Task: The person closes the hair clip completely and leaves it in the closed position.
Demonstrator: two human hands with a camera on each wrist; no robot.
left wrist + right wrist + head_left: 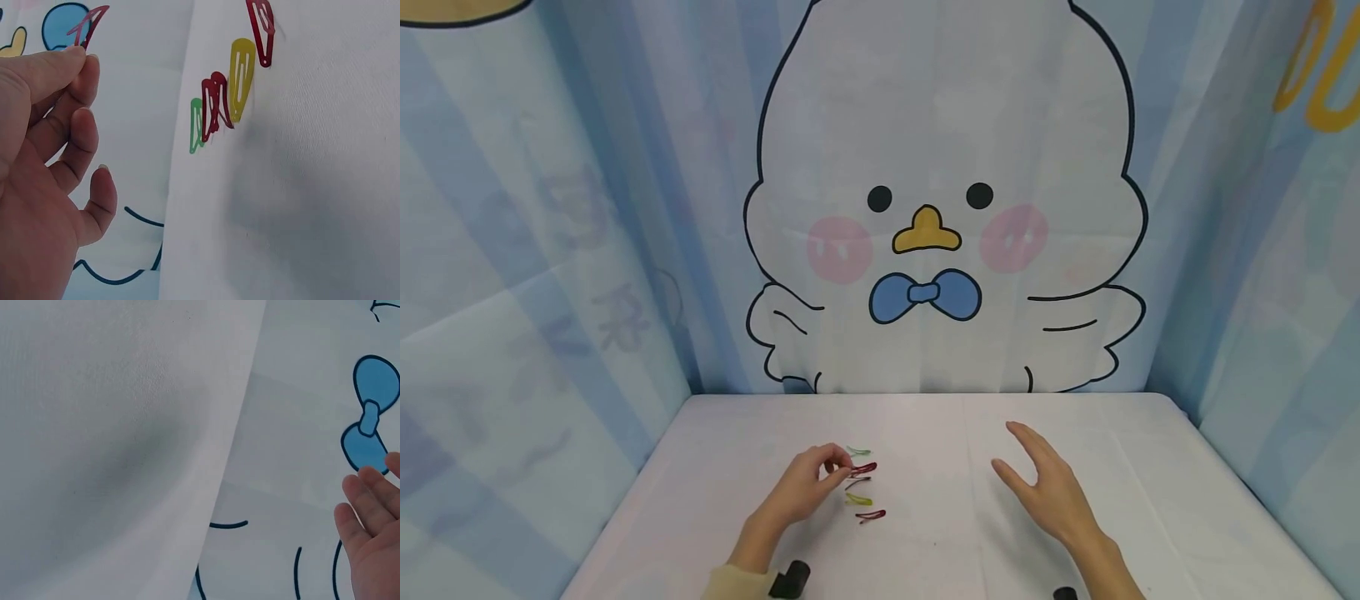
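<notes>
My left hand (805, 485) pinches a red snap hair clip (94, 26) between thumb and forefinger, above the table, its other fingers loosely bent. Just beyond the fingertips several hair clips lie in a row on the white tabletop: a green clip (196, 122), two dark red clips side by side, a yellow clip (241, 78) and another red clip (262, 31). In the head view the held clip is hard to tell from the red ones behind it. My right hand (1060, 500) hovers over the table's right side, thumb and fingers spread apart, holding nothing.
The white-covered table (940, 567) meets a curtain (925, 358) printed with a white cartoon bird at its back edge. Striped blue and white curtains (512, 292) hang on both sides.
</notes>
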